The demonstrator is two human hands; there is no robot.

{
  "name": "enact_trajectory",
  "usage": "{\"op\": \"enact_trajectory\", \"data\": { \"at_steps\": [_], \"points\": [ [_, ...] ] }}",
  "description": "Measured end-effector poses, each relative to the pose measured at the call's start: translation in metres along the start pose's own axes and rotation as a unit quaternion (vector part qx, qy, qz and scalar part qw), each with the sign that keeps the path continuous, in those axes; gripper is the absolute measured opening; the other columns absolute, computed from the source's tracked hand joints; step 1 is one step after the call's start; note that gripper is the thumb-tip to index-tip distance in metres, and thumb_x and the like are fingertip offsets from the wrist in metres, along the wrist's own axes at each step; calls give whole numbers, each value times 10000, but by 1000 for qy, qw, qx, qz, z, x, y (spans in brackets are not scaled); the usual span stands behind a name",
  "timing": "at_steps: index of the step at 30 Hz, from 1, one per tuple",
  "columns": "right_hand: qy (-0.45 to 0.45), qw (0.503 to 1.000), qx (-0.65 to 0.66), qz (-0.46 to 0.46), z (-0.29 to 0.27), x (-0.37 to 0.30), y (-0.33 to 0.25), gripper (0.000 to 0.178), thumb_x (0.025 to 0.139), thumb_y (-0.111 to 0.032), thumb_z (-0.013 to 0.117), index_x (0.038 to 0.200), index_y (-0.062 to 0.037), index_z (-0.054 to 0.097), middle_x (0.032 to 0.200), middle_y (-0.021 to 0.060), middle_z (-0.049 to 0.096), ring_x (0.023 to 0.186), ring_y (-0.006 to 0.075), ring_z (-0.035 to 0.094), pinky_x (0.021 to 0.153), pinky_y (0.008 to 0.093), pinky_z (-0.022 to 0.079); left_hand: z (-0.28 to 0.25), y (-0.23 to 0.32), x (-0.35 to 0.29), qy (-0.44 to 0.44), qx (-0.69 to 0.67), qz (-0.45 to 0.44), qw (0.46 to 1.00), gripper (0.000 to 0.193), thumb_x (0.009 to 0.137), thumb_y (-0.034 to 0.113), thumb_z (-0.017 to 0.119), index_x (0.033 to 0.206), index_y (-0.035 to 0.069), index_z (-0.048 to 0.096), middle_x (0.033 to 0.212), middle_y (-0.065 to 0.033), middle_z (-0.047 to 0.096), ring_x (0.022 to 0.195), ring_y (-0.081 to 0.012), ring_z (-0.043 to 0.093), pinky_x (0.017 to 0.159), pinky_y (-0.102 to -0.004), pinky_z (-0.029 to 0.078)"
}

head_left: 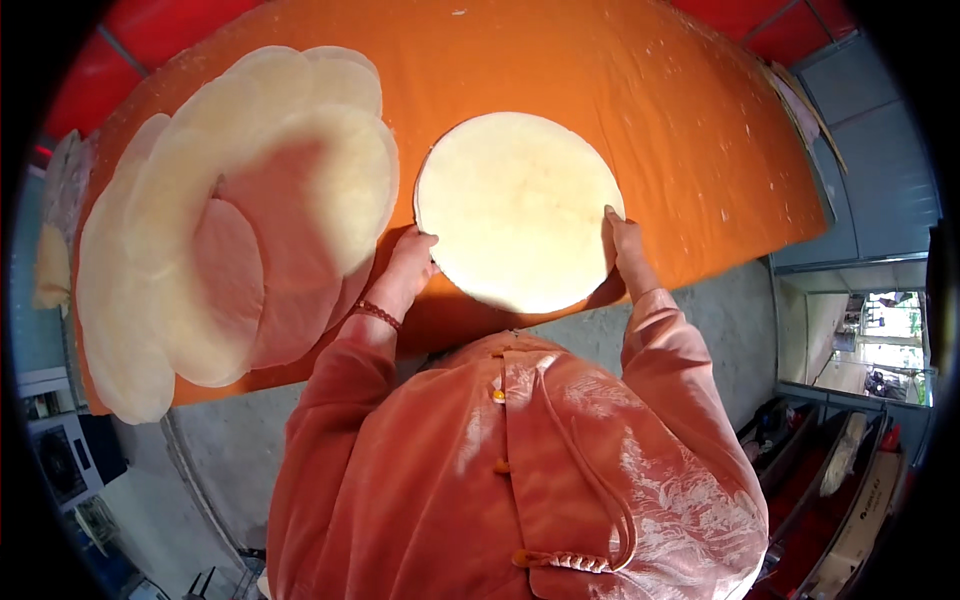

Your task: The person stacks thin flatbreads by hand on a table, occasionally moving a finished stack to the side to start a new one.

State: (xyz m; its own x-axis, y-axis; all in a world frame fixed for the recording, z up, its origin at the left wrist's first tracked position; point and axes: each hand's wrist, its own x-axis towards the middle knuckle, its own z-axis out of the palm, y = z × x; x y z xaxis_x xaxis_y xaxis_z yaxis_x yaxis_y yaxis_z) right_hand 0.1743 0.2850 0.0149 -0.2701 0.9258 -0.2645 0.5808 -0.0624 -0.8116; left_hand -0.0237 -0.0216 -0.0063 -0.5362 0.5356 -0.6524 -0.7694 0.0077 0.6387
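Note:
A pale cream round stack of thin flatbread-like sheets (515, 210) is held level near the front of the orange-covered table. Its left edge shows more than one layer. My left hand (410, 258), with a beaded bracelet at the wrist, grips the lower left rim. At the right rim, my right hand (626, 248) pinches the edge with the thumb on top; the fingers beneath are hidden. To the left, many similar round sheets (150, 250) overlap in a wide ring, partly in shadow, and some hang past the table's front edge.
The orange cloth (690, 130) covers the large table, with white specks on it. Grey floor (230, 450) lies below the near edge. Boxes and trays (850, 500) stand at the lower right. Plastic-wrapped material (62, 200) sits at the table's left end.

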Motion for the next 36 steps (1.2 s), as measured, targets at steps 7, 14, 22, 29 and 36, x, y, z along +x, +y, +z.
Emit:
{"op": "enact_trajectory", "data": {
  "at_steps": [7, 14, 22, 29, 36],
  "points": [
    [-180, 941, 279, 69, -8, 55, 36, 437, 879, -221, 624, 1193, 69, 530, 1156, 159, 606, 1048, 251, 585, 910, 327, 463, 3, -11, 7, -29, 62, 54, 996, 326, 857, 66, 535, 1182, 86, 509, 1106, -85, 593, 951, -208, 592, 648, -345, 519],
    [-269, 883, 363, 128, -29, 22, 21, 500, 879, -230, 622, 1264, 54, 475, 1228, 183, 568, 1144, 280, 538, 1010, 386, 416, 2, -4, 3, 1, 78, 42, 996, 365, 870, -10, 514, 1232, 38, 497, 1191, -125, 566, 1060, -274, 582, 842, -436, 530],
    [-196, 939, 262, 103, -18, -1, -14, 534, 891, -339, 603, 1220, 72, 511, 1176, 191, 596, 1051, 281, 592, 892, 380, 486, 11, 3, -9, 23, 87, 20, 996, 365, 885, 6, 502, 1248, 20, 473, 1238, -137, 534, 1131, -288, 532, 913, -451, 480],
    [-324, 854, 388, 122, -28, 5, 2, 498, 897, -319, 605, 1256, 14, 514, 1255, 146, 558, 1135, 264, 544, 936, 375, 472, -7, 2, 0, -31, 55, 6, 998, 375, 862, 14, 531, 1230, 4, 466, 1220, -136, 527, 1110, -280, 524, 933, -433, 446],
    [-294, 894, 301, 153, -28, -11, 4, 462, 865, -196, 641, 1252, 17, 505, 1237, 145, 573, 1108, 270, 563, 948, 384, 467, -5, -4, -2, -24, 38, 12, 999, 357, 865, -7, 523, 1218, 0, 466, 1242, -158, 524, 1138, -301, 523, 944, -462, 446]
  ]
}}
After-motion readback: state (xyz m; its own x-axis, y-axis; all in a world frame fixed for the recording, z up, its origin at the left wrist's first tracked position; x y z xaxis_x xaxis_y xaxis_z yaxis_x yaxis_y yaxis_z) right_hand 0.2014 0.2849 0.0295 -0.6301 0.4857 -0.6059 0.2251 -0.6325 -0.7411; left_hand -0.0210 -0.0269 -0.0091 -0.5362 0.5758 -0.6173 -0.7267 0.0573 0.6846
